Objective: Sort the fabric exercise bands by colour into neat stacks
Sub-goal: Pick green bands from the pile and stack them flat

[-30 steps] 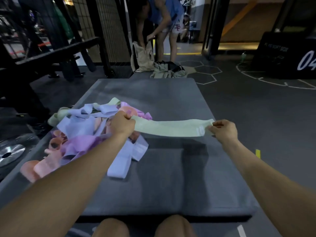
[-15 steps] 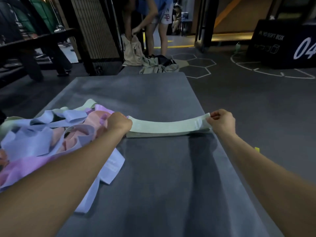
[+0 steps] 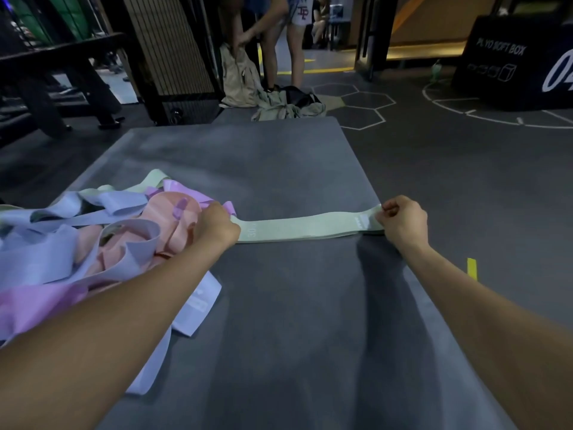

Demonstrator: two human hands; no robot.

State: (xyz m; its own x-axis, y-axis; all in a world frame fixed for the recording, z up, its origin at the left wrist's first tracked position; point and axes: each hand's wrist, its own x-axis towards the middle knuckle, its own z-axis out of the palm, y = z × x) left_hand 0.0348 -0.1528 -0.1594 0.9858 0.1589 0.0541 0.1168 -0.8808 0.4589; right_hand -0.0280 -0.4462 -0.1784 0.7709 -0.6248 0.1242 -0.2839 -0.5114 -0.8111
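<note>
Pale green fabric exercise band (image 3: 304, 228), pinched at its ends by left hand (image 3: 217, 226) and right hand (image 3: 400, 220), lies across the grey mat (image 3: 279, 305) beside the tangled pile (image 3: 93, 243); keep it taut, press flat, then release squarely.

Both arms outstretched, hands (image 3: 217, 225) clenched.

We noted a dim gym: dark floor (image 3: 465, 181) with white hexagon markings (image 3: 356, 105), black plyo box (image 3: 521, 63), slatted partition (image 3: 167, 41).
</note>
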